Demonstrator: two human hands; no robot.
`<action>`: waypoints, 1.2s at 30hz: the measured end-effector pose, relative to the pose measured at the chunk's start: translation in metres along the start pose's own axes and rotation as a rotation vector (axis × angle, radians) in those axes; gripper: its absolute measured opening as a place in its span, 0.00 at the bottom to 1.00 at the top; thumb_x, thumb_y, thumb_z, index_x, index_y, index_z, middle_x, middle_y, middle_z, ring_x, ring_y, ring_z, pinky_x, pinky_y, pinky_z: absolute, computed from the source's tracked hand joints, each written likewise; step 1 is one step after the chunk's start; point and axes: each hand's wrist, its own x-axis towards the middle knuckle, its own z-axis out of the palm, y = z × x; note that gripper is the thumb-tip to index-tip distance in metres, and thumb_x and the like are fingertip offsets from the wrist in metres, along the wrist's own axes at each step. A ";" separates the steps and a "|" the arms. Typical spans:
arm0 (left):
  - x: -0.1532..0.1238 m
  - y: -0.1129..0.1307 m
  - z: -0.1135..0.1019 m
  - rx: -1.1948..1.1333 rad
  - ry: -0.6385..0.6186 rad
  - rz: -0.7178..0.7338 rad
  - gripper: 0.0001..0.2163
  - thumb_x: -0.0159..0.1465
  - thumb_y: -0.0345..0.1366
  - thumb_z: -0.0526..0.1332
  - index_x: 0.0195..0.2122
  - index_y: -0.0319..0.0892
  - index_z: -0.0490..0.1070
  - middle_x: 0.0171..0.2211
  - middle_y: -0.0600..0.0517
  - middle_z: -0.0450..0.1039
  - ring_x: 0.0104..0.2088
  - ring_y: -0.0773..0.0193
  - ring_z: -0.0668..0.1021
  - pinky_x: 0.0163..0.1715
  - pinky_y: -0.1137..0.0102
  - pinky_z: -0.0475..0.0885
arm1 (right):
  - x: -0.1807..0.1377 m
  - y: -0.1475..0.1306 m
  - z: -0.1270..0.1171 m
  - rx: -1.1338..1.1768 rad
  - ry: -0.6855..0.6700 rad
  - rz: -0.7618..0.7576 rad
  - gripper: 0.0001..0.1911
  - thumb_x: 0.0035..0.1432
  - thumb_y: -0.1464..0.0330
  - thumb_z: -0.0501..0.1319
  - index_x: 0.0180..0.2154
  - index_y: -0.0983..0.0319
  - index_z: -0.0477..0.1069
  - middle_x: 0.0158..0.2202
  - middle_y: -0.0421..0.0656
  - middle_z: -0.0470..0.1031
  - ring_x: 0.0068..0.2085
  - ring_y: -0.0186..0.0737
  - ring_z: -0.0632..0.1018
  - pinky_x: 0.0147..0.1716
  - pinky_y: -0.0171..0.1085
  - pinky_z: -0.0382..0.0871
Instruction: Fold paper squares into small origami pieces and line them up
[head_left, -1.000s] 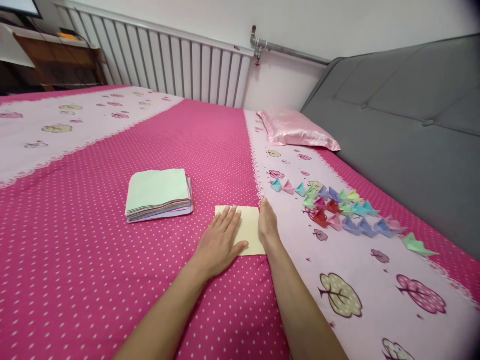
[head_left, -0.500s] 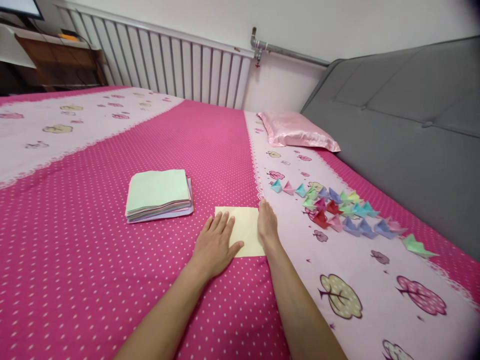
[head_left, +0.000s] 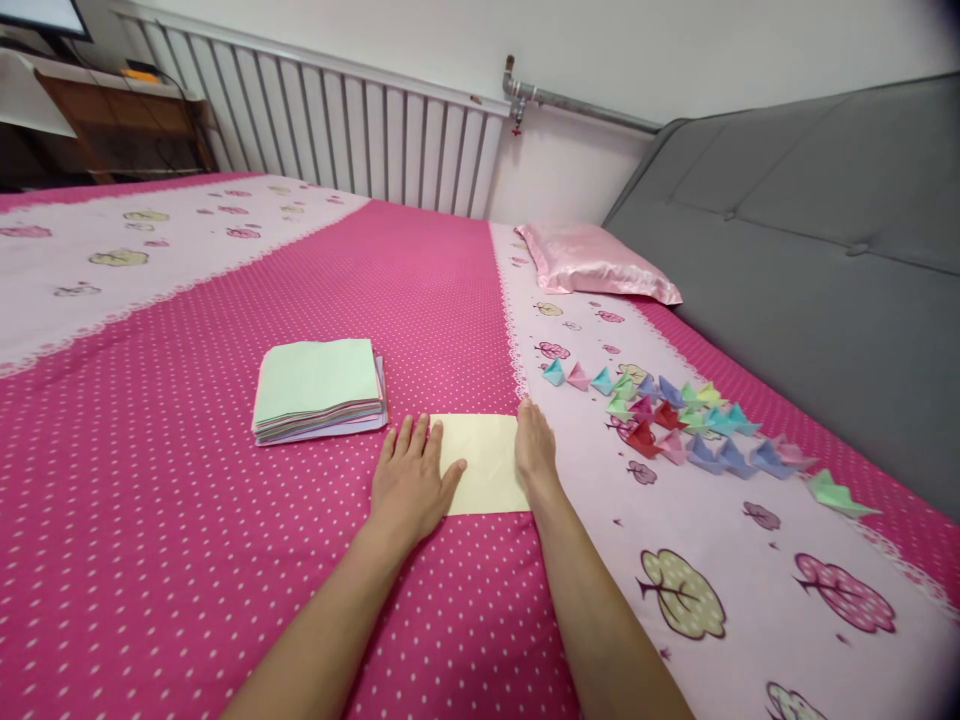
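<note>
The yellow paper (head_left: 486,468) lies flat on the bed (head_left: 165,520). The left hand (head_left: 411,480), palm down, fingers slightly spread, overlaps its left edge; the right hand (head_left: 535,450) stands sideways at the right edge, fingers together. Left sits a stack (head_left: 319,385); right, boats (head_left: 705,456); beyond, a pillow (head_left: 596,260).

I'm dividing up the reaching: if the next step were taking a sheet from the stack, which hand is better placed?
Probably the left hand: it lies at the left edge of the yellow sheet, close to the paper stack. The right hand is at the opposite edge, farther away.
</note>
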 end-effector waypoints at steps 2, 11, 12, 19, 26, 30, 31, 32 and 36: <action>0.000 0.000 0.000 0.011 0.000 -0.021 0.31 0.63 0.52 0.39 0.61 0.34 0.50 0.62 0.42 0.49 0.62 0.52 0.51 0.59 0.58 0.43 | 0.000 0.000 0.000 0.003 -0.007 -0.005 0.34 0.60 0.53 0.30 0.61 0.64 0.47 0.64 0.44 0.45 0.63 0.42 0.47 0.60 0.44 0.35; 0.000 0.000 -0.001 0.021 -0.005 -0.027 0.31 0.63 0.52 0.39 0.61 0.34 0.49 0.61 0.41 0.49 0.62 0.52 0.51 0.59 0.58 0.43 | -0.002 -0.002 -0.002 -0.003 -0.008 -0.012 0.34 0.60 0.53 0.30 0.61 0.63 0.47 0.64 0.45 0.45 0.63 0.42 0.47 0.60 0.44 0.35; 0.000 0.000 -0.001 0.020 -0.005 -0.027 0.31 0.63 0.52 0.39 0.61 0.34 0.49 0.61 0.41 0.49 0.62 0.52 0.51 0.59 0.58 0.43 | -0.002 -0.001 -0.002 -0.006 -0.008 -0.010 0.34 0.60 0.53 0.30 0.61 0.63 0.47 0.64 0.45 0.45 0.63 0.42 0.47 0.60 0.44 0.35; 0.000 0.000 -0.001 0.019 0.002 -0.026 0.31 0.63 0.52 0.40 0.61 0.34 0.50 0.61 0.42 0.50 0.62 0.52 0.51 0.59 0.58 0.44 | 0.000 0.000 0.000 -0.031 -0.010 0.001 0.35 0.60 0.53 0.30 0.61 0.64 0.47 0.64 0.45 0.45 0.63 0.42 0.47 0.60 0.43 0.35; 0.000 0.000 -0.001 0.024 0.005 -0.024 0.31 0.63 0.51 0.39 0.61 0.34 0.49 0.61 0.42 0.49 0.62 0.53 0.51 0.59 0.58 0.43 | -0.001 -0.001 -0.002 -0.020 -0.010 -0.013 0.35 0.60 0.53 0.30 0.61 0.64 0.47 0.64 0.46 0.45 0.63 0.43 0.47 0.60 0.44 0.35; 0.000 -0.001 -0.001 0.010 -0.012 -0.023 0.32 0.63 0.51 0.40 0.61 0.34 0.49 0.61 0.41 0.49 0.62 0.52 0.51 0.59 0.58 0.43 | -0.002 -0.003 -0.003 -0.010 -0.005 -0.024 0.35 0.60 0.52 0.30 0.61 0.63 0.48 0.64 0.45 0.46 0.63 0.42 0.47 0.60 0.43 0.36; 0.000 -0.001 -0.001 0.007 -0.014 -0.023 0.32 0.63 0.52 0.40 0.61 0.34 0.49 0.61 0.41 0.49 0.62 0.52 0.51 0.59 0.58 0.43 | -0.002 -0.003 -0.003 -0.013 -0.006 -0.020 0.35 0.60 0.52 0.30 0.61 0.63 0.48 0.64 0.45 0.46 0.63 0.42 0.47 0.60 0.43 0.36; 0.000 -0.001 -0.001 0.006 -0.012 -0.024 0.31 0.63 0.52 0.40 0.61 0.34 0.49 0.61 0.42 0.49 0.62 0.52 0.51 0.59 0.58 0.43 | -0.002 -0.003 -0.003 -0.015 -0.007 -0.017 0.35 0.60 0.53 0.30 0.61 0.63 0.48 0.64 0.45 0.46 0.63 0.42 0.47 0.60 0.43 0.36; 0.000 0.000 -0.002 0.011 -0.002 -0.024 0.31 0.63 0.51 0.40 0.61 0.34 0.50 0.61 0.42 0.50 0.62 0.53 0.52 0.59 0.58 0.43 | -0.001 -0.002 -0.002 -0.019 -0.001 -0.022 0.34 0.60 0.53 0.31 0.60 0.64 0.49 0.63 0.46 0.47 0.63 0.42 0.48 0.60 0.43 0.36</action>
